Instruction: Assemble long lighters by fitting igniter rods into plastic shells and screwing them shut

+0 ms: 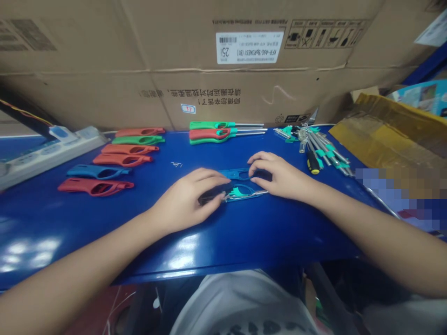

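A blue plastic lighter shell (239,174) lies on the blue table (70,218) between my hands. Just in front of it lies a teal inner lighter mechanism with a metal rod (240,192). My left hand (188,199) rests palm down, fingertips pressing on the left end of the teal mechanism. My right hand (275,175) curls over the right end of the blue shell, fingers bent and touching it.
Several red, green and blue empty shells (118,160) lie at the left. Three assembled lighters (223,131) sit at the back centre. A pile of teal mechanisms with rods and a screwdriver (316,148) lies at the right. Cardboard boxes (209,70) wall the back; a power strip (49,151) far left.
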The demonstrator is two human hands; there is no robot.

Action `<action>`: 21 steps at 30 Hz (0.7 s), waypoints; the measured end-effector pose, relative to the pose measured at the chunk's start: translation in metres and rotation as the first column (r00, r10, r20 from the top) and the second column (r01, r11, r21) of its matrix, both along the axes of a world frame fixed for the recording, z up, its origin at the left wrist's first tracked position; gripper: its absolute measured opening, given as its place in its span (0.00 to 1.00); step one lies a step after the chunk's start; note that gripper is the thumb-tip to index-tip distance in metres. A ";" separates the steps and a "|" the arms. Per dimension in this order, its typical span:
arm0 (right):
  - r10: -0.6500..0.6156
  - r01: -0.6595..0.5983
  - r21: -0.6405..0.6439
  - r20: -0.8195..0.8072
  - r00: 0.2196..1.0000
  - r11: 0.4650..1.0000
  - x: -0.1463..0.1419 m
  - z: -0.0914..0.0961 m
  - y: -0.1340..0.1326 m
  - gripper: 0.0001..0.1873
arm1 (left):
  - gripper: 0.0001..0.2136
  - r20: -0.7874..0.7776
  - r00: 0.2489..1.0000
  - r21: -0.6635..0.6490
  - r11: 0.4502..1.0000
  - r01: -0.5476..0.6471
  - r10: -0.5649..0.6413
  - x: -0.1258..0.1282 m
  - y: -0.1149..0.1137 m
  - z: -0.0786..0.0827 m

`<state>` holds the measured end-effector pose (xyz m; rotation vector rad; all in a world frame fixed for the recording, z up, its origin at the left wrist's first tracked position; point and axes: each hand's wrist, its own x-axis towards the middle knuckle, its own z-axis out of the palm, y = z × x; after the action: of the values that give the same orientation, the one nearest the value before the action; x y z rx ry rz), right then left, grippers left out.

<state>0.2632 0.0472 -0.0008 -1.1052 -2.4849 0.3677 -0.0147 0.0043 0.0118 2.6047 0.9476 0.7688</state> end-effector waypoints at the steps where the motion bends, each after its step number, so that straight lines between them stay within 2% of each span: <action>1: -0.009 0.009 -0.012 -0.045 0.999 1.000 0.000 0.001 0.001 0.02 | 0.13 0.003 1.000 0.034 0.999 -0.023 0.023 -0.001 0.001 0.001; 4: -0.081 0.065 -0.079 -0.220 0.972 0.995 -0.002 0.005 0.000 0.05 | 0.14 -0.005 0.998 0.150 0.987 -0.065 0.066 -0.005 0.008 0.003; 6: -0.182 0.113 -0.206 -0.358 0.916 0.972 -0.005 0.008 -0.003 0.08 | 0.15 -0.041 0.996 0.227 0.972 -0.068 0.079 -0.008 0.013 0.004; 8: -0.287 0.107 -0.384 -0.450 0.846 0.917 -0.008 0.011 -0.006 0.13 | 0.16 -0.075 0.994 0.280 0.958 -0.057 0.081 -0.011 0.017 0.005; 10: -0.349 0.060 -0.524 -0.473 0.809 0.849 -0.011 0.013 -0.008 0.16 | 0.17 -0.084 0.994 0.299 0.953 -0.047 0.076 -0.014 0.019 0.006; 13: -0.347 -0.013 -0.613 -0.465 0.815 0.790 -0.012 0.013 -0.010 0.16 | 0.17 -0.094 0.993 0.272 0.962 -0.037 0.065 -0.016 0.017 0.009; 14: -0.327 -0.029 -0.610 -0.464 0.824 0.792 -0.012 0.013 -0.010 0.16 | 0.16 -0.108 0.992 0.251 0.968 -0.029 0.058 -0.015 0.015 0.011; 16: -0.257 -0.043 -0.542 -0.466 0.847 0.839 -0.012 0.013 -0.012 0.17 | 0.13 -0.125 0.991 0.197 0.980 -0.019 0.044 -0.014 0.012 0.014; 19: -0.071 -0.046 -0.302 -0.366 0.928 0.952 -0.012 0.014 -0.016 0.21 | 0.13 -0.114 0.993 0.066 0.998 -0.010 0.018 -0.013 0.007 0.019; 21: 0.047 -0.086 -0.164 -0.228 0.973 0.983 -0.012 0.014 -0.018 0.20 | 0.13 -0.109 0.994 -0.013 1.000 0.008 -0.010 -0.013 0.006 0.021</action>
<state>0.2510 0.0294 0.0135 -0.9860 -2.3284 0.7000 -0.0279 0.0102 0.0326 2.6613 0.9663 0.6218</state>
